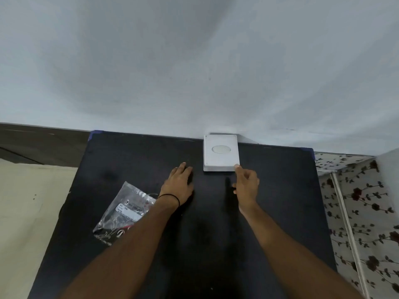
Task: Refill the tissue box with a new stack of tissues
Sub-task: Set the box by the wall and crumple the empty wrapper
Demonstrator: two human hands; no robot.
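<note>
Box: flat white plastic tissue box point(220, 153), oval slot, at worktop point(269, 190) far edge by wall.
R hand point(246, 184): fingertips pinching box's near-right corner.
L hand point(179, 184): released, flat on worktop.
Refill: clear plastic tissue pack point(123, 214), near-left, untouched.
Risk: one-corner pull may slide/tip box, not open it.

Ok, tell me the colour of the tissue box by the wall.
White, with a pale oval opening on top. The tissue box shows only in the head view.

A white tissue box point(221, 153) lies on the dark surface point(280, 201) against the wall. The right hand point(246, 182) touches its near right corner; the left hand point(179, 184) rests flat beside a plastic packet point(123, 214).
</note>
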